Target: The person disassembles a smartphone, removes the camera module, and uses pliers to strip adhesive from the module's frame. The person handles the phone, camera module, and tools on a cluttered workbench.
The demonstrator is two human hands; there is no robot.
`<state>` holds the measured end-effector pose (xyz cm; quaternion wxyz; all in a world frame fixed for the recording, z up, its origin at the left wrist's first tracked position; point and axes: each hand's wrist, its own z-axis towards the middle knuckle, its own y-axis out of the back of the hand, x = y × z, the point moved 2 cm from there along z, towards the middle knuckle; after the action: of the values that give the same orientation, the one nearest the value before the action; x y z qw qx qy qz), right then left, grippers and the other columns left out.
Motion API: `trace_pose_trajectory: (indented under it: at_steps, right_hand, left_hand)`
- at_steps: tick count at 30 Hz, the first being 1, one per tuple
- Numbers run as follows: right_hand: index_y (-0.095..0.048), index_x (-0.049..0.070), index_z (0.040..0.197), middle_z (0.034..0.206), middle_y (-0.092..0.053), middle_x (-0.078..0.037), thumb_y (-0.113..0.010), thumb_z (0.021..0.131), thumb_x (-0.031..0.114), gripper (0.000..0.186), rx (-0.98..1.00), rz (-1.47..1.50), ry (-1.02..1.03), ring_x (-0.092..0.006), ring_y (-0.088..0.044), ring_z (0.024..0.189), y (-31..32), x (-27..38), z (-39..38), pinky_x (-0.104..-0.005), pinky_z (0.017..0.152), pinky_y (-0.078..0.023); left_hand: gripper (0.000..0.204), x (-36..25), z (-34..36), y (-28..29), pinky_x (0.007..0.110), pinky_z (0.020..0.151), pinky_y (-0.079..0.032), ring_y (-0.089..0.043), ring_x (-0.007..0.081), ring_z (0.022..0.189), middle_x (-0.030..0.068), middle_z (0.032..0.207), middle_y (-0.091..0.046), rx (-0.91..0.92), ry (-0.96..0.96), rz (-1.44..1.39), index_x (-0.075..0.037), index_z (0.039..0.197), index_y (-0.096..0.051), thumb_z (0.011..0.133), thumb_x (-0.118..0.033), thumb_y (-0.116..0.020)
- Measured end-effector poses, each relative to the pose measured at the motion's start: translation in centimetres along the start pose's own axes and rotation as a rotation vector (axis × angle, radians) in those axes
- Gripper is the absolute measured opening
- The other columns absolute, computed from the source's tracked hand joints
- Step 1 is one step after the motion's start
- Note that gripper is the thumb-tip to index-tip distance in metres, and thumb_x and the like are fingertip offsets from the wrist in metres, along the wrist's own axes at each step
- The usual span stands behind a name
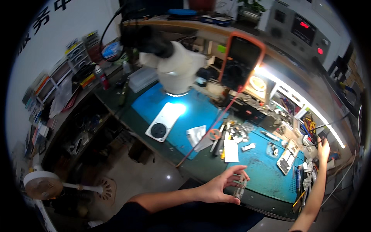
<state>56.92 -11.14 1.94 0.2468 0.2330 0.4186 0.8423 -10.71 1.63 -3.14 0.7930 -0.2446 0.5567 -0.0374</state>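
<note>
My left hand (pixel 221 187) is over the bench's front edge, its fingers curled around a small clear, bottle-like object (pixel 240 188). The exact kind of that object does not show. My right hand (pixel 324 150) reaches far to the right, beside dark cables (pixel 309 135) and a cluster of tools. Its fingers are small and blurred, so I cannot tell whether they grip anything. Between the hands, a phone with its inside exposed (pixel 288 157) lies on the blue mat (pixel 259 170). Under the lit microscope (pixel 176 69) rests a white phone-shaped panel with a black disc (pixel 164 124).
An orange-framed multimeter (pixel 241 60) stands at the back, with a red lead running forward across the mat. Small parts (pixel 237 131) and a white card (pixel 231 150) crowd the middle. Tweezers and pens (pixel 298 179) line the right edge. A white fan (pixel 43 185) stands at the left.
</note>
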Motion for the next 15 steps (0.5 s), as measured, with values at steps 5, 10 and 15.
trace_pose_trajectory:
  at_steps: [5, 10, 15]
  right_hand:
    - [-0.070, -0.004, 0.094, 0.074, -0.063, -0.014, -0.066, 0.107, 0.021, 0.028, 0.102, 0.177, 0.136, -0.0227, -0.059, 0.068, 9.3, 10.7, -14.7, -0.0419, 0.067, -0.047]
    - [-0.078, -0.001, 0.104, 0.065, -0.058, -0.004, -0.061, 0.108, 0.012, 0.022, 0.620, 0.452, 0.107, -0.0138, -0.061, 0.066, 18.6, 39.7, -23.9, -0.0328, 0.064, -0.046]
    - [-0.063, 0.001, 0.145, 0.125, -0.070, -0.018, -0.063, 0.099, 0.000, 0.046, 0.752, 0.632, 0.652, -0.0365, -0.067, 0.111, 16.4, 64.5, -25.9, -0.0421, 0.101, -0.052]
  left_hand:
    - [0.119, -2.5, -3.9, 1.6, 0.041, 0.126, -0.039, -0.044, 0.0228, 0.149, 0.0110, 0.157, -0.042, 0.048, 0.026, -0.031, -0.012, 0.173, -0.016, 0.083, -0.001, -0.093]
    - [0.120, -5.5, -10.3, 4.5, 0.041, 0.126, -0.039, -0.041, 0.0229, 0.152, 0.0108, 0.158, -0.041, 0.114, 0.007, -0.175, -0.011, 0.173, -0.017, 0.082, -0.004, -0.095]
    - [0.101, -10.2, -19.8, 11.5, 0.042, 0.122, -0.043, -0.050, 0.0257, 0.147, 0.0138, 0.159, -0.048, -0.105, -0.161, -0.127, -0.009, 0.163, -0.036, 0.081, -0.002, -0.095]
